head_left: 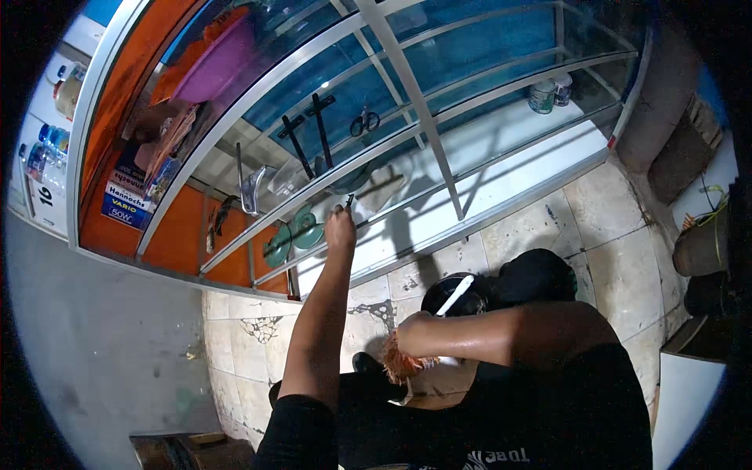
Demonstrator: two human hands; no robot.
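Note:
My left arm reaches forward to the glass-fronted cabinet (462, 205). My left hand (340, 229) is closed at its lower front, with a small dark piece showing just past the fingertips; I cannot make out what it is. Low in front of my body, my right hand (413, 335) is wrapped round a brush with shaggy orange-brown bristles (398, 362). A white handle (456, 295), lined up with the bristles, sticks out beyond the hand. Behind that handle, a dark round container (440, 291) stands on the floor, partly hidden by my forearm.
Inside the cabinet are green round items (304, 229), black brackets (319, 129), scissors (365, 122) and two jars (542, 97). A purple basin (215, 61) sits at the upper left. Tiled floor (599, 204) lies below; pots (699, 249) stand at the right.

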